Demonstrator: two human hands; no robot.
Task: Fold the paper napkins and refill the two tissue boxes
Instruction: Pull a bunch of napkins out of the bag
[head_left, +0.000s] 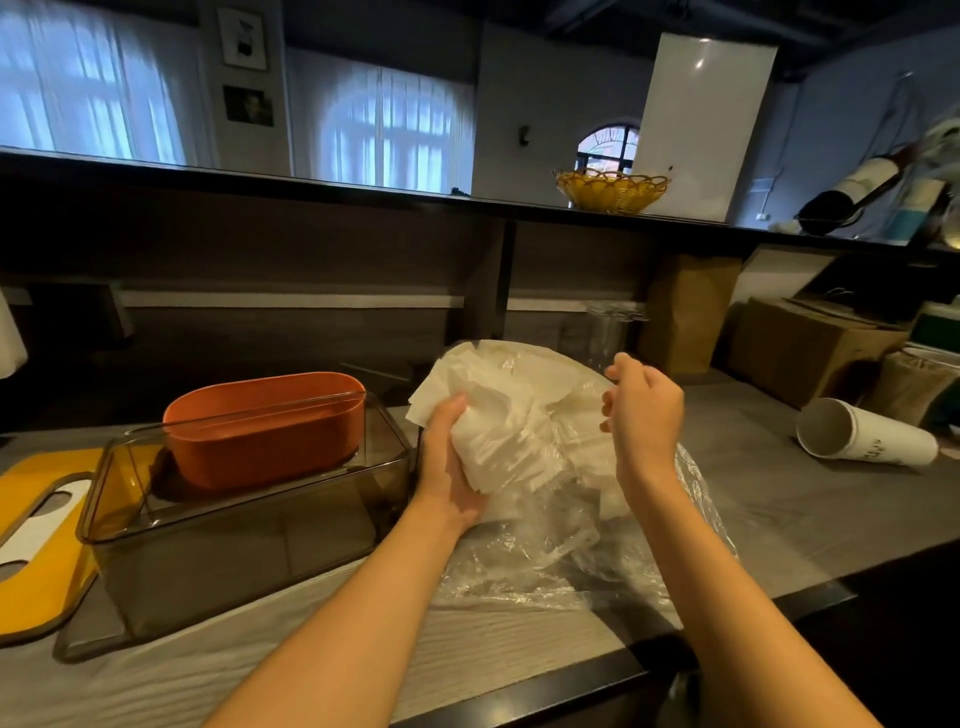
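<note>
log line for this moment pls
left hand: grips white paper napkin stack | right hand: curled at clear plastic wrap | orange oval box: unfilled

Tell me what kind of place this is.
Probably the staff side of a café or bar counter: a raised ledge runs above the worktop, paper cups lie stacked on their side, and cardboard boxes sit stored at the back.

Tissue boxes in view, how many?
2: a clear smoky box on the counter left of the napkins, and an orange box sitting inside it. None hidden as far as visible.
</note>
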